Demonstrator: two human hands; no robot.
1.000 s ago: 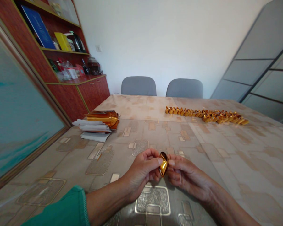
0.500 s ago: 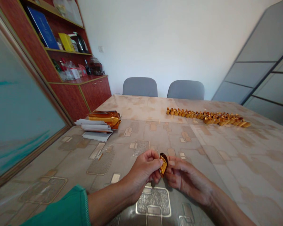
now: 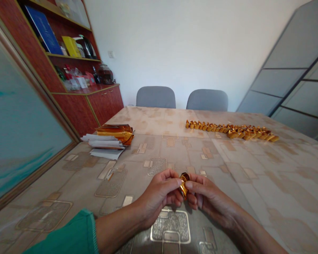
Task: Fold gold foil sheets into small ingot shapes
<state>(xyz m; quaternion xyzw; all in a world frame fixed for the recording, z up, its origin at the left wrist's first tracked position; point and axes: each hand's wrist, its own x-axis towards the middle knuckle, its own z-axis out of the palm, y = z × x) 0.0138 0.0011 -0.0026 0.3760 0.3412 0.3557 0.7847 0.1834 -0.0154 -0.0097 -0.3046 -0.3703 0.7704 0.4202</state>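
Observation:
Between my two hands is a small folded piece of shiny gold paper [image 3: 184,187], held just above the near part of the table. My left hand [image 3: 165,188] pinches its left side, with the thumb across the front. My right hand [image 3: 205,192] grips its right side between thumb and fingers. The piece bulges in the middle and shows a dark opening at its top. Similar folded gold pieces [image 3: 233,130] stand in rows farther back on the right. A stack of gold foil sheets with white backing [image 3: 113,135] lies on the left.
A patterned cover lies over the table [image 3: 159,121]. Two grey chairs [image 3: 155,97] stand at its far side. On the left is a red wooden cabinet [image 3: 106,100] with shelves, beside a glass panel [image 3: 23,141]. A small pale scrap [image 3: 110,175] lies left of my hands.
My right thumb has moved onto the front of the folded gold paper, and the piece looks narrower and more bulged. The view has shifted slightly.

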